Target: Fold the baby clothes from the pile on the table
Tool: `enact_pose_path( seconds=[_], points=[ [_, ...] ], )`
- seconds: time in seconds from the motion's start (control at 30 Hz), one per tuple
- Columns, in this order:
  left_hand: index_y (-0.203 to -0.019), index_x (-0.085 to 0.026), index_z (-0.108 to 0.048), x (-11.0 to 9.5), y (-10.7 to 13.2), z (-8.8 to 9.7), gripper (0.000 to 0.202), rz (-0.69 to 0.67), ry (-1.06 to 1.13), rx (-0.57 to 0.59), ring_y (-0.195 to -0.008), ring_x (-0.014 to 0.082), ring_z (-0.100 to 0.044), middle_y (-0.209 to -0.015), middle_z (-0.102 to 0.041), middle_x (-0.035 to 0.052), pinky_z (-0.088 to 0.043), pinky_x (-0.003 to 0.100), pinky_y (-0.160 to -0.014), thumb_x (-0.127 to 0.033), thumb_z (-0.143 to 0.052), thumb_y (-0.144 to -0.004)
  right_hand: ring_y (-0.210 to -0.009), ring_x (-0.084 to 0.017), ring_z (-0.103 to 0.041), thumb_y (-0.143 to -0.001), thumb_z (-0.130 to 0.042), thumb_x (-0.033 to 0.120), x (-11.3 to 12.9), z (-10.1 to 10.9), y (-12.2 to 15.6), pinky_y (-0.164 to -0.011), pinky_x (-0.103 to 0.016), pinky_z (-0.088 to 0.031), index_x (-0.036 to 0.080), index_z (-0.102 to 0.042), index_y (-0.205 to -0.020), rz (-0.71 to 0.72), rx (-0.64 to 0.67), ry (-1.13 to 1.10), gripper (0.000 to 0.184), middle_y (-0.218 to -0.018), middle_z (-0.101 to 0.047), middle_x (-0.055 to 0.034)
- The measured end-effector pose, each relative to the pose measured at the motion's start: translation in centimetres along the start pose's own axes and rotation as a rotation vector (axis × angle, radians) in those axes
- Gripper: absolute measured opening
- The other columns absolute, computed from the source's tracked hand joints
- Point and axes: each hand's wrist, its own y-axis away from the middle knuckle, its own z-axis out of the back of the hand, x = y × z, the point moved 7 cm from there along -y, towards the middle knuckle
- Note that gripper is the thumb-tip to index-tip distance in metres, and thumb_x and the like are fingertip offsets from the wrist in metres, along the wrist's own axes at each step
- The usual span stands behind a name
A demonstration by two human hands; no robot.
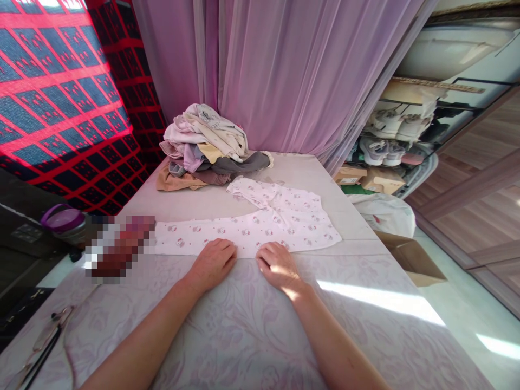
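A small white garment [264, 225] printed with little pink figures lies spread flat on the table [244, 336]. My left hand [213, 261] rests on its near edge with fingers curled under, knuckles up. My right hand [276, 264] sits beside it on the same edge, fingers also bent down onto the cloth. The two hands are a short gap apart. Whether the fingers pinch the fabric is hidden beneath them.
A pile of folded and crumpled clothes [207, 149] stands at the far end of the table before a pink curtain [292, 70]. Glasses [38, 346] lie at the near left corner. A shoe rack [402, 135] and cardboard boxes [410, 257] stand on the right floor.
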Motion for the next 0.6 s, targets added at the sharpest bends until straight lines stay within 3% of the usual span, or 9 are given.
enact_pose_path(
  seconds=[0.1, 0.17, 0.23, 0.3, 0.4, 0.5, 0.6],
  points=[
    [-0.107, -0.021, -0.063, -0.3, 0.1, -0.1, 0.023, -0.025, 0.047, -0.028, -0.103, 0.0225, -0.056, -0.110, -0.065, 0.0082, -0.044, 0.039, -0.090, -0.030, -0.050, -0.090, -0.087, -0.018, -0.056, -0.087, -0.054, 0.017, 0.3, 0.1, 0.0, -0.080, -0.033, -0.043, 0.024, -0.066, -0.082, -0.001, -0.002, 0.004, 0.015, -0.086, -0.066, -0.0022],
    [-0.128, -0.021, -0.055, -0.7, 0.3, -0.8, 0.042, -0.088, 0.050, -0.021, -0.122, 0.0248, -0.049, -0.131, -0.058, 0.0103, -0.038, 0.043, -0.103, -0.040, -0.051, -0.090, -0.094, -0.019, -0.058, -0.088, -0.054, 0.021, 0.6, 0.1, 0.1, -0.085, -0.035, -0.044, 0.025, -0.067, -0.096, 0.003, -0.013, 0.007, 0.016, -0.097, -0.068, -0.0040],
    [-0.141, -0.023, -0.044, -1.0, 0.5, -1.8, 0.057, -0.149, 0.017, 0.032, -0.136, 0.0263, -0.038, -0.145, -0.048, 0.0102, -0.028, 0.046, -0.112, -0.050, -0.046, -0.091, -0.108, -0.021, -0.056, -0.090, -0.054, 0.025, 1.1, 0.0, 0.4, -0.094, -0.038, -0.044, 0.024, -0.063, -0.116, 0.029, -0.009, 0.023, 0.028, -0.115, -0.066, -0.0063],
    [-0.146, -0.025, -0.036, -1.0, 0.7, -2.6, 0.063, -0.178, -0.024, 0.081, -0.141, 0.0264, -0.031, -0.151, -0.041, 0.0090, -0.022, 0.047, -0.115, -0.057, -0.041, -0.092, -0.123, -0.022, -0.050, -0.091, -0.051, 0.029, 1.5, -0.4, 0.9, -0.104, -0.041, -0.039, 0.023, -0.056, -0.129, 0.058, 0.019, 0.061, 0.039, -0.131, -0.060, -0.0077],
    [-0.148, -0.030, -0.033, -0.8, 0.8, -3.0, 0.063, -0.190, -0.061, 0.106, -0.143, 0.0268, -0.028, -0.155, -0.035, 0.0072, -0.019, 0.049, -0.115, -0.059, -0.038, -0.092, -0.133, -0.021, -0.042, -0.094, -0.048, 0.031, 1.1, -0.6, 2.3, -0.112, -0.043, -0.033, 0.023, -0.052, -0.135, 0.054, 0.067, 0.116, 0.043, -0.141, -0.052, -0.0067],
    [-0.146, -0.035, -0.035, -0.7, 0.9, -3.0, 0.060, -0.200, -0.072, 0.128, -0.144, 0.0282, -0.026, -0.156, -0.032, 0.0061, -0.019, 0.051, -0.115, -0.059, -0.040, -0.092, -0.135, -0.020, -0.042, -0.095, -0.046, 0.029, -0.3, 0.0, 4.0, -0.113, -0.043, -0.032, 0.023, -0.053, -0.135, 0.020, 0.078, 0.144, 0.041, -0.141, -0.053, -0.0049],
    [-0.146, -0.038, -0.035, -0.6, 0.9, -3.1, 0.058, -0.196, -0.074, 0.151, -0.144, 0.0295, -0.024, -0.157, -0.030, 0.0065, -0.019, 0.052, -0.114, -0.059, -0.039, -0.092, -0.130, -0.022, -0.048, -0.095, -0.045, 0.026, -2.3, 1.2, 5.3, -0.110, -0.045, -0.036, 0.023, -0.057, -0.130, -0.029, 0.007, 0.176, 0.037, -0.135, -0.058, -0.0064]
  ],
)
